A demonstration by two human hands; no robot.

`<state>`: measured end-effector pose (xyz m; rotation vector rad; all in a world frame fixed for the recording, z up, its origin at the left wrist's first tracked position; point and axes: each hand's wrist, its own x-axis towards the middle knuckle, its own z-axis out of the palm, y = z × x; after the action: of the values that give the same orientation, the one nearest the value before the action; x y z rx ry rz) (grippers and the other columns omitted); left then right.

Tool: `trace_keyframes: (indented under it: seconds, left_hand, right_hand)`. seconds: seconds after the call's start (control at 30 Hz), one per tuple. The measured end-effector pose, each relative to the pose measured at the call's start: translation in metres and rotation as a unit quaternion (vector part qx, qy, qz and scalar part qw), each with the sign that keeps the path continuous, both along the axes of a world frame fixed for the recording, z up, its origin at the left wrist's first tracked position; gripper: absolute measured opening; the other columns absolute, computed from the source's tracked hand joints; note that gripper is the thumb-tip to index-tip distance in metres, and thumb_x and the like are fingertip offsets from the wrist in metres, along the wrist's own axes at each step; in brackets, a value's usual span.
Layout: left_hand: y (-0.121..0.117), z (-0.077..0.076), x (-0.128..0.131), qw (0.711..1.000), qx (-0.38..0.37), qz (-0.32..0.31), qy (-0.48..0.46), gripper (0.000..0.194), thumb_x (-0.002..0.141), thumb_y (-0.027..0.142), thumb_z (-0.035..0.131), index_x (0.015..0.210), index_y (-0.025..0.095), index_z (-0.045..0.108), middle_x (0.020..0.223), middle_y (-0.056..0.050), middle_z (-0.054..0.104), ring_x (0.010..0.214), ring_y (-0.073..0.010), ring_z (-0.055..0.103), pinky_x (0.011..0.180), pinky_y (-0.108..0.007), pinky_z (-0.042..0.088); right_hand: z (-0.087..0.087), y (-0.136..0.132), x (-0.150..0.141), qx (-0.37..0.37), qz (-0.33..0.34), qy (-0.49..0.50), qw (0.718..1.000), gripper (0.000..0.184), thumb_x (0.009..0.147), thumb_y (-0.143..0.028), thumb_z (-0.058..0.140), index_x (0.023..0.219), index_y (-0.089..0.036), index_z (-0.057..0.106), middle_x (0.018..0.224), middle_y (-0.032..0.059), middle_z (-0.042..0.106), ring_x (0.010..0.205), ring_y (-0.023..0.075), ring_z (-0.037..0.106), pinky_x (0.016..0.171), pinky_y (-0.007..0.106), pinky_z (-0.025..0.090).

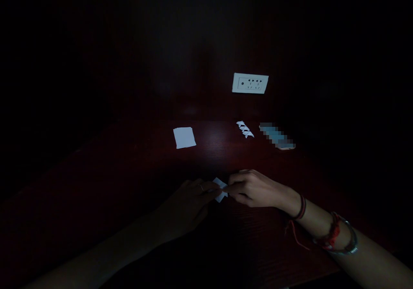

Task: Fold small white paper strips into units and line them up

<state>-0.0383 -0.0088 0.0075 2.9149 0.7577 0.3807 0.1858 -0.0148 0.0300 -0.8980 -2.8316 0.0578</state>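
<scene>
A small piece of white folded paper (220, 199) lies on the dark red table in front of me, its pointed corners showing between my hands. My left hand (193, 201), with a ring on one finger, presses its fingertips onto the paper from the left. From the right, my right hand (250, 189) has its fingers bent and its fingertips pinched at the paper's right edge, touching the left fingertips. Fingers cover the middle of the paper, so its exact folds cannot be made out.
A stack of white paper squares (184, 137) lies farther back on the left. Several folded white paper pieces (245, 129) sit in a row at back right, beside a phone (277, 136) with a blurred screen. A white socket panel (250, 83) is on the wall. The surroundings are very dark.
</scene>
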Motion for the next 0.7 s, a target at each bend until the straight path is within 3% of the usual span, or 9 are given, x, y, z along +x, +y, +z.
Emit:
trace_keyframes:
  seconds: [0.2,0.4,0.7]
  left_hand:
    - [-0.0001,0.0006,-0.0003,1.0,-0.024,0.003,0.001,0.052,0.076,0.005,0.038,0.122,0.028,0.035,0.123,0.001,0.04,0.104,-0.0206,0.038,0.084,-0.038,0.031]
    - [0.0009,-0.0032,0.0006,1.0,-0.02,0.005,-0.007,0.053,0.076,0.003,0.036,0.122,0.027,0.035,0.124,0.001,0.039,0.104,-0.02,0.038,0.083,-0.037,0.031]
    - [0.0016,-0.0025,-0.0001,1.0,0.002,-0.002,0.007,0.053,0.073,0.002,0.038,0.122,0.023,0.036,0.123,-0.001,0.041,0.103,-0.0211,0.039,0.082,-0.037,0.031]
  right_hand:
    - [-0.0019,0.0004,-0.0002,0.018,0.013,-0.006,1.0,0.022,0.081,-0.018,0.041,0.091,-0.017,0.06,0.081,0.0029,0.054,0.073,0.0113,0.05,0.073,0.025,0.038]
    - [0.0001,0.0007,-0.0049,0.055,0.025,-0.029,0.998,0.023,0.082,-0.018,0.039,0.074,-0.015,0.06,0.074,0.0021,0.054,0.067,0.0113,0.048,0.07,0.026,0.038]
    - [0.007,-0.0048,0.0024,0.016,0.016,-0.032,0.999,0.019,0.08,-0.019,0.043,0.079,-0.016,0.061,0.074,0.0014,0.055,0.069,0.011,0.049,0.071,0.026,0.038]
